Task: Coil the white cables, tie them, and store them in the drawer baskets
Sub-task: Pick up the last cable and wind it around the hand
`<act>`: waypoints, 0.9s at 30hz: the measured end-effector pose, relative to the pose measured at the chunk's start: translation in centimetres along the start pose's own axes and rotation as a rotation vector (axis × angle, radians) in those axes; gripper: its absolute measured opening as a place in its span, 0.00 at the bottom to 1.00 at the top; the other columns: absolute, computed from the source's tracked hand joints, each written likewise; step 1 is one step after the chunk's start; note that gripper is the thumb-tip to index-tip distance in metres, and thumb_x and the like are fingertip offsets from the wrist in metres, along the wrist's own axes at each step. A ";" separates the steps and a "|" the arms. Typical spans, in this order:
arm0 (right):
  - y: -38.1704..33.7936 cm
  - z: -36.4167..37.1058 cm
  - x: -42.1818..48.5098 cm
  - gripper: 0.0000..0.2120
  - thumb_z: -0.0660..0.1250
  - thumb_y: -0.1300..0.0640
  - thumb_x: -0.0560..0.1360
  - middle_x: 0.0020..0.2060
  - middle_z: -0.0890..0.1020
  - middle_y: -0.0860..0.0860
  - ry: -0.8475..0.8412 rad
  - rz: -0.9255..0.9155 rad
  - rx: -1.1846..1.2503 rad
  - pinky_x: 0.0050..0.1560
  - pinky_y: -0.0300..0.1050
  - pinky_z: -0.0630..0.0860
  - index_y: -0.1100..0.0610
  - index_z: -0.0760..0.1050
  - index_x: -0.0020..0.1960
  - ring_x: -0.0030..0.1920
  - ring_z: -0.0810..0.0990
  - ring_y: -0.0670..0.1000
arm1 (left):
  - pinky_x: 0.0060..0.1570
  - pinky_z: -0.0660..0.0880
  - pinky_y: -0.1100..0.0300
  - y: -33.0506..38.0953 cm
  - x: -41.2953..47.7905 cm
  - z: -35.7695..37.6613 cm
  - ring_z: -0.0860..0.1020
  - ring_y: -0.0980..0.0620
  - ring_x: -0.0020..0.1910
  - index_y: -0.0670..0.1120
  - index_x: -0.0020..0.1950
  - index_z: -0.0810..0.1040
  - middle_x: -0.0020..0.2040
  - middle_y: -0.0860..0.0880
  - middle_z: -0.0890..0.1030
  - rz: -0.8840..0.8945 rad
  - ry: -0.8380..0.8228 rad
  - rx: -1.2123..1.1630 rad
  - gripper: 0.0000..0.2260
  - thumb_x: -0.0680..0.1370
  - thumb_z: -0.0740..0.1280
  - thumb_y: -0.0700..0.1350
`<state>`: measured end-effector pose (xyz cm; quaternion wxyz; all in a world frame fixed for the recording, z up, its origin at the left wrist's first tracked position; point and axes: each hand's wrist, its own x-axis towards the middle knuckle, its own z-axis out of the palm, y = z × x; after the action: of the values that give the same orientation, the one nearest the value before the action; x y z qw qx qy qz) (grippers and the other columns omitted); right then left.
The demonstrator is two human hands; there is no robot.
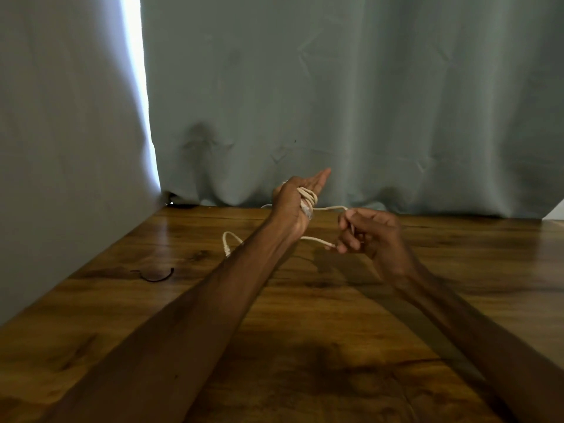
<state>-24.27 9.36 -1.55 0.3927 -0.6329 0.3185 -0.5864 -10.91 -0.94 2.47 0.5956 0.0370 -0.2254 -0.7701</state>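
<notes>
Several turns of the white cable point(309, 196) sit wound around the left hand point(290, 206), which is raised above the far part of the table point(305, 315) with its back toward the camera. Its fingers point(320, 177) are straight and pressed together, pointing up and away to the right; whether the thumb pins the coil cannot be told. A pale plug end point(307, 212) hangs from the wraps at the base of that hand. From the coil one strand runs right to the right hand point(372, 233), whose curled fingers pinch it, and a second strand passes from under the left wrist to the same fingertips. On the other side of the left forearm a loose loop of the cable lies on the wood, its end pointing toward the camera. Nearer the left edge of the table lies a thin black curved strip point(157, 277), well apart from the cable. Behind the table hangs a grey-green curtain point(335, 87), with a bright slit of light at its left.
</notes>
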 end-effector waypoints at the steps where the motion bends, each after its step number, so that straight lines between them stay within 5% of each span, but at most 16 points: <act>1: -0.3 0.1 -0.1 0.13 0.61 0.59 0.82 0.25 0.73 0.52 -0.009 -0.010 0.000 0.41 0.50 0.81 0.64 0.77 0.42 0.29 0.76 0.53 | 0.46 0.84 0.51 0.1 -0.1 0.2 0.74 0.29 0.68 0.24 0.63 0.67 0.68 0.25 0.71 0.012 0.003 -0.005 0.14 0.79 0.51 0.27; 4: -1.0 -0.4 -0.2 0.10 0.60 0.64 0.82 0.27 0.76 0.54 -0.009 -0.071 -0.156 0.43 0.49 0.81 0.66 0.77 0.46 0.31 0.77 0.55 | 0.64 0.75 0.46 0.3 -0.6 0.8 0.72 0.27 0.69 0.24 0.52 0.68 0.69 0.24 0.69 0.048 0.015 0.010 0.10 0.80 0.49 0.27; 7: -1.6 -1.0 -0.1 0.10 0.58 0.65 0.83 0.29 0.79 0.57 -0.002 -0.114 -0.218 0.52 0.46 0.81 0.65 0.77 0.50 0.44 0.86 0.59 | 0.72 0.70 0.42 0.7 -0.4 0.7 0.72 0.26 0.69 0.25 0.47 0.67 0.69 0.23 0.69 0.111 0.056 0.041 0.09 0.80 0.49 0.27; 9: -1.8 -0.9 -0.1 0.11 0.57 0.64 0.84 0.26 0.74 0.57 -0.012 -0.093 -0.192 0.54 0.51 0.81 0.66 0.76 0.51 0.41 0.86 0.62 | 0.69 0.72 0.42 1.2 -0.2 0.4 0.74 0.26 0.67 0.28 0.45 0.68 0.68 0.23 0.70 0.162 0.069 0.058 0.10 0.81 0.49 0.27; 11: -1.6 -0.5 -0.3 0.11 0.58 0.60 0.84 0.24 0.68 0.55 -0.048 -0.049 -0.135 0.42 0.57 0.83 0.66 0.76 0.52 0.26 0.78 0.58 | 0.64 0.77 0.45 1.3 -0.1 -0.1 0.76 0.28 0.65 0.30 0.45 0.68 0.66 0.23 0.72 0.193 0.075 0.126 0.09 0.81 0.51 0.27; 13: -1.3 -0.3 -0.5 0.12 0.60 0.56 0.82 0.25 0.64 0.52 -0.060 -0.009 -0.128 0.27 0.44 0.73 0.65 0.77 0.53 0.23 0.65 0.50 | 0.58 0.80 0.48 1.2 0.2 -0.9 0.79 0.30 0.63 0.29 0.50 0.68 0.65 0.25 0.74 0.212 0.074 0.222 0.07 0.81 0.52 0.27; 15: -1.3 -0.4 -0.6 0.12 0.60 0.57 0.83 0.27 0.63 0.51 -0.046 -0.013 -0.213 0.25 0.38 0.60 0.64 0.80 0.54 0.26 0.60 0.47 | 0.57 0.81 0.50 1.1 0.7 -1.8 0.80 0.32 0.61 0.27 0.56 0.67 0.66 0.26 0.75 0.236 0.070 0.325 0.07 0.81 0.52 0.28; 18: -1.1 -0.8 -0.7 0.12 0.60 0.61 0.84 0.28 0.66 0.51 -0.054 -0.095 -0.383 0.27 0.37 0.60 0.59 0.83 0.54 0.28 0.63 0.46 | 0.57 0.81 0.53 0.6 1.1 -2.7 0.81 0.35 0.60 0.26 0.65 0.65 0.65 0.29 0.77 0.291 0.064 0.570 0.13 0.83 0.52 0.30; 21: -0.6 -1.0 -0.7 0.12 0.61 0.60 0.84 0.27 0.71 0.47 -0.075 -0.179 -0.511 0.31 0.36 0.66 0.56 0.84 0.54 0.29 0.68 0.46 | 0.51 0.82 0.59 -0.7 0.0 -2.5 0.81 0.32 0.59 0.39 0.52 0.69 0.62 0.28 0.78 0.334 -0.034 0.863 0.08 0.85 0.51 0.34; 24: -0.6 -1.0 -0.8 0.12 0.61 0.59 0.83 0.29 0.76 0.46 -0.067 -0.246 -0.583 0.34 0.36 0.69 0.55 0.84 0.53 0.31 0.72 0.44 | 0.48 0.82 0.57 -1.6 -0.4 -3.2 0.85 0.42 0.46 0.44 0.45 0.72 0.50 0.38 0.84 0.368 -0.108 1.214 0.14 0.87 0.53 0.39; 27: -0.5 -1.5 -0.6 0.12 0.61 0.56 0.84 0.38 0.84 0.45 0.005 -0.369 -0.673 0.39 0.45 0.79 0.57 0.84 0.53 0.39 0.82 0.48 | 0.39 0.80 0.51 -1.8 0.0 -3.9 0.83 0.46 0.36 0.39 0.47 0.78 0.39 0.43 0.83 0.322 -0.126 1.512 0.18 0.85 0.58 0.50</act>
<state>-25.83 9.90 -1.38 0.0500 -0.7718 0.3746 -0.5114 -11.25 -1.82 -1.77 0.4991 0.3565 -0.7258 -0.3114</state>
